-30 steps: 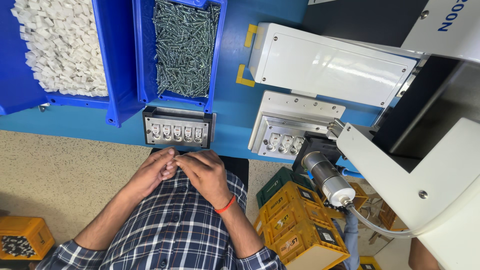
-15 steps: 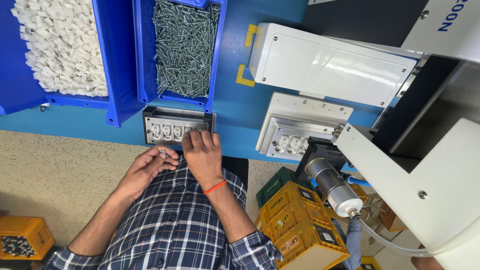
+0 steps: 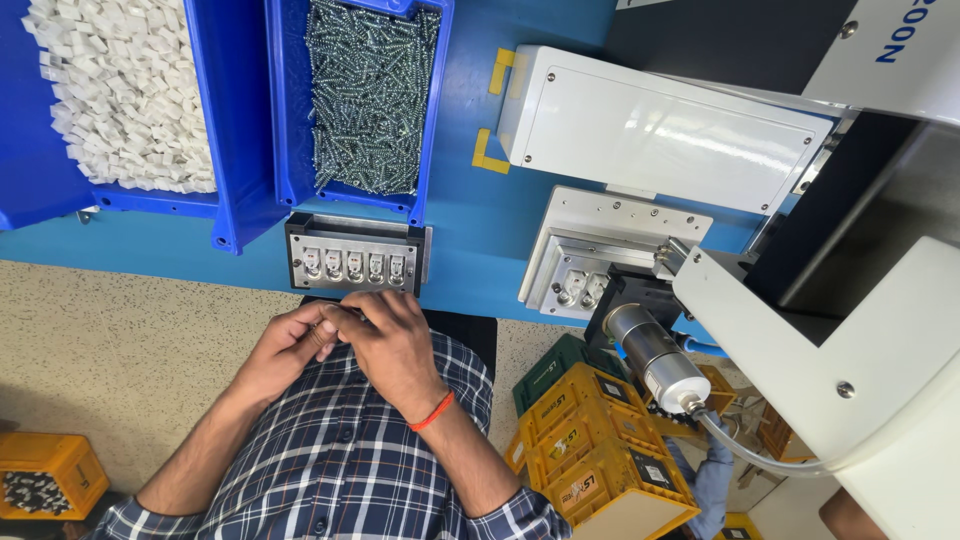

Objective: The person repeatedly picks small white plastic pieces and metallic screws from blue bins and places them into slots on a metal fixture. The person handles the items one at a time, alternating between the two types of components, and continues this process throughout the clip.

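My two hands meet at the near edge of the blue table, just below a grey metal fixture (image 3: 355, 262) that holds a row of several small white parts. My left hand (image 3: 283, 350) is curled, with what look like small pale parts at its fingertips. The fingertips of my right hand (image 3: 392, 342), which has an orange band on its wrist, press into the left hand's fingers. What they pinch is hidden. Behind the fixture stands a blue bin of screws (image 3: 368, 95). To its left is a blue bin of white plastic pieces (image 3: 120, 95).
A white machine housing (image 3: 660, 125) and a second metal fixture (image 3: 600, 262) stand at the right, under a white arm with a grey cylinder (image 3: 650, 352). Yellow crates (image 3: 590, 460) are stacked on the floor at the right. Another yellow crate (image 3: 45, 478) sits at the bottom left.
My right hand reached up to the metal fixture half a second ago and has come back to meet my left hand. The right-hand fixture has slid further under the white arm.
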